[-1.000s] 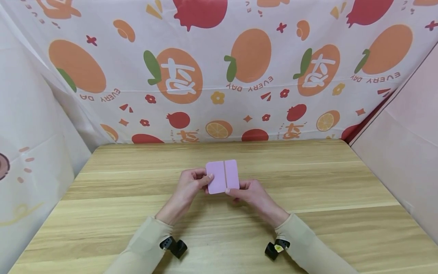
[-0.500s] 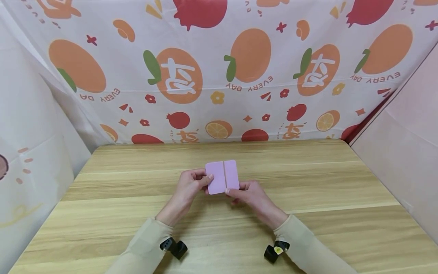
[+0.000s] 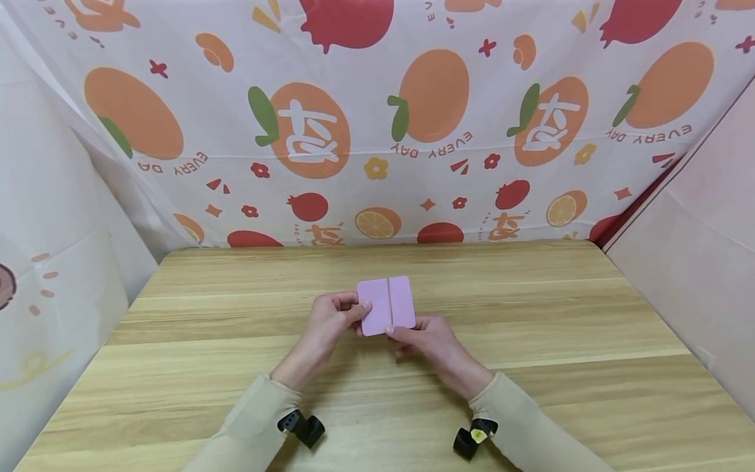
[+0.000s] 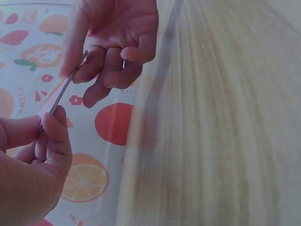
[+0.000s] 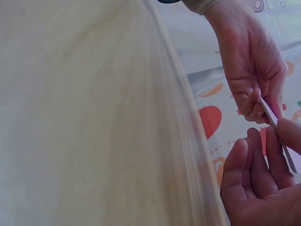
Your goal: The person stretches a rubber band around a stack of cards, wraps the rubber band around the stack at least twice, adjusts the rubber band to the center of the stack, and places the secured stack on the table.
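A thin lilac square pad (image 3: 382, 308) with rounded corners is held up over the table in the head view. A narrow tan line runs down it, right of its middle. My left hand (image 3: 331, 321) pinches its left edge, thumb on the face toward me. With the thumb near the bottom edge, my right hand (image 3: 435, 342) pinches its lower right part. Edge-on in the left wrist view, the pad (image 4: 64, 92) looks very thin. The right wrist view also has its edge (image 5: 277, 123) between both hands. Its far face is mostly hidden.
A wooden table (image 3: 531, 314) lies under the hands. Behind it hangs a white cloth (image 3: 377, 118) printed with fruit, and pale cloths hang at both sides. Each sleeved wrist wears a black device, one at the left (image 3: 302, 427) and one at the right (image 3: 475, 438).
The pad and both hands have shifted very slightly to the right and down in the view. The right hand's wrist has moved slightly inward. Both grips look the same.
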A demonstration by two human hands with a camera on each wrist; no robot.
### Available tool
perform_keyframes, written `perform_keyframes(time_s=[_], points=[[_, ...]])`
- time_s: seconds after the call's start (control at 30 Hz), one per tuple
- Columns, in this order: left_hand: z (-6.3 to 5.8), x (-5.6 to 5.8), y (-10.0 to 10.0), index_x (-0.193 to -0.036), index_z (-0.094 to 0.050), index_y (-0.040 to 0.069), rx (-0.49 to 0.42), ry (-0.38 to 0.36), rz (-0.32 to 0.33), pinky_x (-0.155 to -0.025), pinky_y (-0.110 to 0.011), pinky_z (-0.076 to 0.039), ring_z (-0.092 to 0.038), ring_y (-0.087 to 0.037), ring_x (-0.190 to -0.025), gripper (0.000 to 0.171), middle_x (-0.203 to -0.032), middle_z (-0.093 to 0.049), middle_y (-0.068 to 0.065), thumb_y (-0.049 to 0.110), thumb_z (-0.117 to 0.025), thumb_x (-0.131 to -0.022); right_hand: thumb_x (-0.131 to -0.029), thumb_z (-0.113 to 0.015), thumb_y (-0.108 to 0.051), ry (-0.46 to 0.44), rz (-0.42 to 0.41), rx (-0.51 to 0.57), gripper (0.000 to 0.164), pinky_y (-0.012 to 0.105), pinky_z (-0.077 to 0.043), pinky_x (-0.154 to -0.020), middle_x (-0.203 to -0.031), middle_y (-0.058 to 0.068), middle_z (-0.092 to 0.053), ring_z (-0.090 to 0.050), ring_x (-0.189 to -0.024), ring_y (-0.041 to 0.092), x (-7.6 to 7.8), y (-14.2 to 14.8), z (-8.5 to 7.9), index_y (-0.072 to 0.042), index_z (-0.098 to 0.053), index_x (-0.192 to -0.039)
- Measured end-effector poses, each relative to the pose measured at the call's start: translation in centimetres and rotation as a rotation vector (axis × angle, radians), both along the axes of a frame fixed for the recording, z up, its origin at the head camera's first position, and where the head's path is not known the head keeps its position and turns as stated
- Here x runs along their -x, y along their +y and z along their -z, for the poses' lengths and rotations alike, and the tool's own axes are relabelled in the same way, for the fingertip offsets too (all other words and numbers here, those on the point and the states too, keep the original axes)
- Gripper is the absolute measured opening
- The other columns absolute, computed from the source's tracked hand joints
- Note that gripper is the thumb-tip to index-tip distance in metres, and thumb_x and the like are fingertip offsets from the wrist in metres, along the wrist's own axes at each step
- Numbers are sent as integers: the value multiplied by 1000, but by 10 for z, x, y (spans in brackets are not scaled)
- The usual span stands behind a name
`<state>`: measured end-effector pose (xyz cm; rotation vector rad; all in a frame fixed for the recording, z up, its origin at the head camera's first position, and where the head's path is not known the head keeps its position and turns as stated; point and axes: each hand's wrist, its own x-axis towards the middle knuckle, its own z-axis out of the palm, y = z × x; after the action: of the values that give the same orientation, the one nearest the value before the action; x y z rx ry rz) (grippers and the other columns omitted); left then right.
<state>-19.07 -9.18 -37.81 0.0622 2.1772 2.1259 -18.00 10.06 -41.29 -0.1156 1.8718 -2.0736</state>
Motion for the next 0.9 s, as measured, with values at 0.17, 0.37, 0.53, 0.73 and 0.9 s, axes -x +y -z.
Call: perform_keyframes(time_s=[0.17,0.37,0.53,0.73,0.9], points=[[1,1,0,-86,-65,-9,-11,-8,1,-58,-26,-46,-52,-15,-61,12,-68,-58,-5,2,-65,-91,-87,-72,-10,-45,-1,49,31,32,-55,-70,-87,12,-71,-65,-75,17,-2,-1,0,14,-66,-105],[2,3,-2,-88,-65,-9,-11,-18,4,-58,-25,-46,-53,-15,-61,12,-69,-59,-5,3,-65,-91,-88,-73,-12,-65,-4,60,34,32,-55,-70,-90,14,-71,-65,-78,18,-1,0,0,14,-66,-107],[1,3,-3,-91,-66,-10,-12,-24,27,-58,-26,-47,-54,-15,-62,12,-70,-60,-6,3,-65,-92,-88,-72,-16,-7,-11,10,35,38,-55,-76,-98,14,-70,-64,-85,22,3,5,-4,11,-66,-110],[1,1,-2,-87,-64,-9,-13,-18,51,-58,-26,-47,-53,-16,-59,12,-68,-58,-6,2,-65,-91,-91,-69,-18,96,10,-49,40,37,-52,-79,-104,11,-69,-62,-90,18,9,13,-13,7,-62,-122],[3,0,-1,-84,-63,-9,-11,-20,84,-58,-26,-47,-53,-16,-58,12,-68,-58,-6,1,-64,-91,-92,-67,-15,208,64,-94,33,31,-53,-75,-101,12,-69,-64,-87,17,14,20,-18,5,-64,-118]])
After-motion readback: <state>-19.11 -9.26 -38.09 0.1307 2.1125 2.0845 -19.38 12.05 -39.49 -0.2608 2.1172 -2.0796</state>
